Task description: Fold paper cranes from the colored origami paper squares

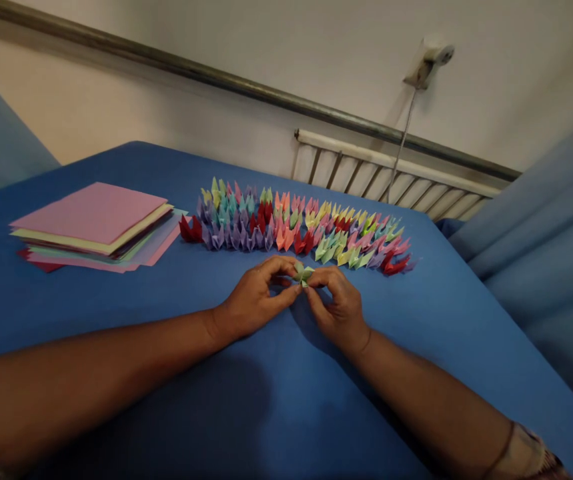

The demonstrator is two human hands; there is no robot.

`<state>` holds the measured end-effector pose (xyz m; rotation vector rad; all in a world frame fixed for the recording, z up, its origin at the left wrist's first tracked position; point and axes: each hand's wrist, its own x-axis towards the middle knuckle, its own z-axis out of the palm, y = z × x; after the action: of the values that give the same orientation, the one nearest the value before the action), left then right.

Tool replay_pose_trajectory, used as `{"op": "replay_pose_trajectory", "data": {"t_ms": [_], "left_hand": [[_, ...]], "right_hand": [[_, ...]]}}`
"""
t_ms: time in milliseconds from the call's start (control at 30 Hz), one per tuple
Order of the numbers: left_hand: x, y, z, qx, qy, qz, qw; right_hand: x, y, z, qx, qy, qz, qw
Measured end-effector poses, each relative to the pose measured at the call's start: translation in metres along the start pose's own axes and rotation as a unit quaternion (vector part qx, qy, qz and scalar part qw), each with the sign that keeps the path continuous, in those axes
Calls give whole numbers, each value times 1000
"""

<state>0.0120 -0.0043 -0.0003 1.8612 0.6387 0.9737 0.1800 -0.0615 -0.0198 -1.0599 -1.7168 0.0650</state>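
Observation:
Both hands meet over the middle of the blue table (166,400). My left hand (253,300) and my right hand (339,307) each pinch one side of a small folded piece of light green paper (303,273), held just above the tabletop. Fingers of both hands are closed on it. Directly behind the hands lie rows of several small folded paper pieces (296,223) in purple, red, orange, yellow, green and pink, standing side by side.
A stack of flat coloured paper sheets (96,223), pink on top, lies at the left of the table. Behind the table are a white rail (391,163), a metal wall rail (216,77) and a wall fitting with a cord (426,63). Blue fabric (541,233) hangs at right.

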Motion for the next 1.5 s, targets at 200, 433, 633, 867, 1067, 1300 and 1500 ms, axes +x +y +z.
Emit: {"op": "replay_pose_trajectory", "data": {"t_ms": [200, 433, 633, 867, 1067, 1300, 1500], "left_hand": [[3, -1, -2, 30, 38, 5, 999], [6, -10, -3, 10, 84, -17, 996], [8, -10, -3, 7, 63, -15, 998], [8, -5, -5, 40, 15, -5, 999], [8, -7, -7, 61, -19, 8, 998], [8, -10, -5, 37, 18, -22, 999], [10, -11, -4, -54, 24, -63, 996]], "right_hand": [[-1, 2, 1, 19, 17, 31, 999], [-1, 7, 3, 67, 33, 94, 993], [-3, 7, 1, 87, -1, 111, 990], [-5, 15, 3, 187, 13, 207, 960], [-3, 20, 6, 147, -19, 186, 971], [-4, 23, 9, 178, 4, 227, 957], [-5, 23, 12, 212, -40, 252, 943]]}}
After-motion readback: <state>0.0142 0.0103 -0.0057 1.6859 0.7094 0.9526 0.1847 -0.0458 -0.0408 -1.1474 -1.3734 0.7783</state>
